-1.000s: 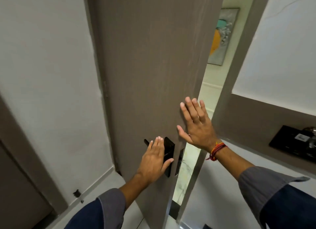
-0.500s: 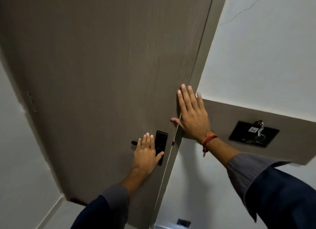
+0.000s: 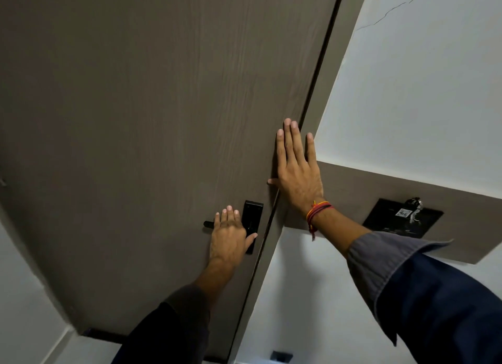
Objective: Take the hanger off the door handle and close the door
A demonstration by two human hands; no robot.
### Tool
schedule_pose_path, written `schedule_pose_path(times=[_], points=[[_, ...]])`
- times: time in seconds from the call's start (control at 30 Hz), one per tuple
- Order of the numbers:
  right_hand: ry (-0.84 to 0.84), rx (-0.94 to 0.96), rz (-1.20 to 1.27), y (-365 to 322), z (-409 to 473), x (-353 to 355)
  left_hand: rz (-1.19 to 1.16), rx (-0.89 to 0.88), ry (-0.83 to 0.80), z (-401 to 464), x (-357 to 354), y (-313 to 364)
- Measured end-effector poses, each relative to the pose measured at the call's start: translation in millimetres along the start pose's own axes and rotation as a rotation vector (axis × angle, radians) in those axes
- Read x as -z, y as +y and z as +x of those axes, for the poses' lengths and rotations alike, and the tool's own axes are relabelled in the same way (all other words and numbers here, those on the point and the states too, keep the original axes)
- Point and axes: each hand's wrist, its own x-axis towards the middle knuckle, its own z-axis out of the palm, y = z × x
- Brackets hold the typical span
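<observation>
The brown wood-grain door fills the view and sits flush in its frame, with only a thin dark seam along its right edge. My left hand lies flat over the black lever handle, beside the black lock plate; its fingers are straight and hold nothing. My right hand presses flat with spread fingers across the door's right edge and the frame. No hanger is in view.
The brown door frame runs up on the right. A brown wall band carries a black panel with a metal fitting. White wall lies right and lower left. A small dark outlet sits low on the wall.
The door has swung from ajar to shut in its frame; the gap that showed the room beyond is gone. Both hands stayed flat on the door and followed it.
</observation>
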Motion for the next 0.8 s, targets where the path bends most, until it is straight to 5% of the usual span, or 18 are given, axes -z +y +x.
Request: schedule_pose_path(times=[0.47, 0.8], points=[[-0.086, -0.027, -0.140, -8.5, 8.1, -7.4, -0.017, -0.005, -0.025, 14.7, -3.5, 1.5], [-0.073, 0.011, 0.105, 0.8, 3.5, 14.7, -0.112, -0.134, 0.037, 10.6, 47.1, -20.8]])
